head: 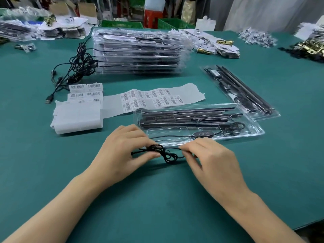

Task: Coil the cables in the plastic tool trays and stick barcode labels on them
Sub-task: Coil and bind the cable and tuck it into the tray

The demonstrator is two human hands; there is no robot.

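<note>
Both hands are closed on the thin black cable (162, 152): the left hand (126, 149) curls fingers and thumb round a small bundle of loops, and the right hand (208, 157) pinches a strand at its fingertips, just beside the bundle. The cord is slim and matte (its loops uneven, one sagging toward the person). It runs crosswise from hand to hand, then up to an oblong controller (204, 133) in the clear plastic tray (259, 132) just beyond the right fingertips. The tray's long axis lies left to right, dark rods along it. Beyond the left hand, a wavy paper strip of barcode labels (157, 99) lies on the green table (157, 199)
</note>
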